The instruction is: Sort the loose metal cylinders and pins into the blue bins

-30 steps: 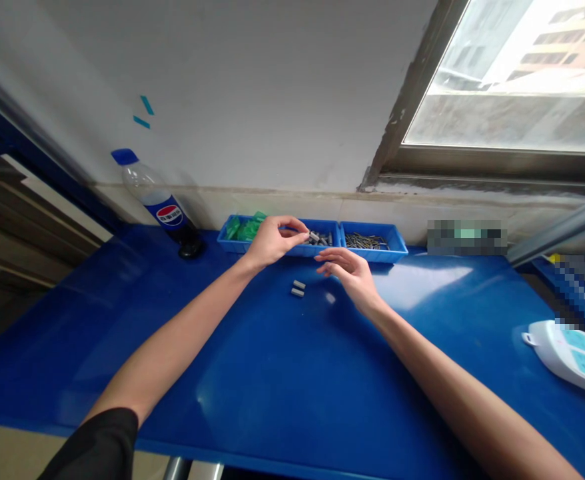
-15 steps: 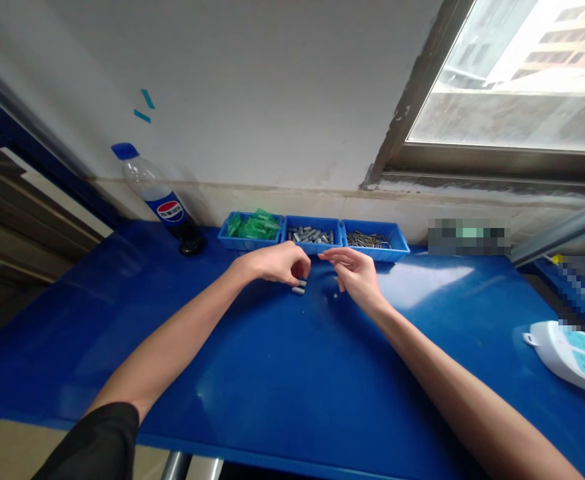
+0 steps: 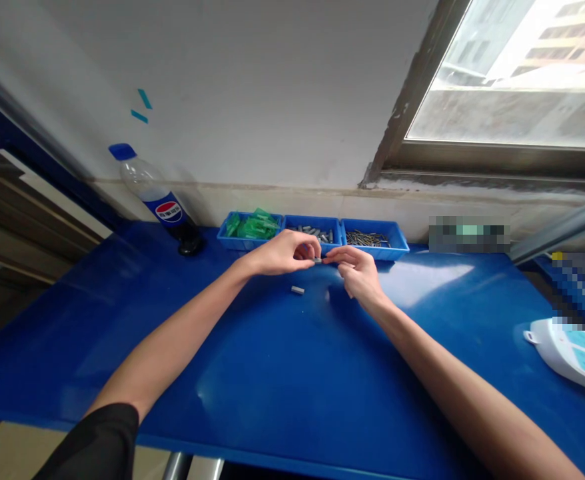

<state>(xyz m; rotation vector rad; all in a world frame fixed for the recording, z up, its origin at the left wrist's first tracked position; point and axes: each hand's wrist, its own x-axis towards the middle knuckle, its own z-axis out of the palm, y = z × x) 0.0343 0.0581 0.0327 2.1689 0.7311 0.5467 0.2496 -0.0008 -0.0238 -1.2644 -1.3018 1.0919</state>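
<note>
My left hand [image 3: 285,252] pinches a small grey cylinder [image 3: 317,259] just above the blue table [image 3: 282,373], in front of the middle tray. My right hand [image 3: 355,270] meets it from the right, thumb and forefinger closed at the cylinder's other end; whether they hold a separate small part I cannot make out. One more grey cylinder [image 3: 297,290] lies on the table just below my hands. Three blue trays stand at the back: one with green parts [image 3: 249,228], one with grey cylinders [image 3: 314,233], one with thin metal pins [image 3: 370,238].
A cola bottle [image 3: 165,207] leans against the wall at the back left. A white power strip [image 3: 575,353] lies at the table's right edge. A window frame [image 3: 402,133] rises at the right behind the trays.
My left hand came back from the middle tray, dropped to the two cylinders on the table and lifted one. My right hand closed in on it. One cylinder stays on the table.
</note>
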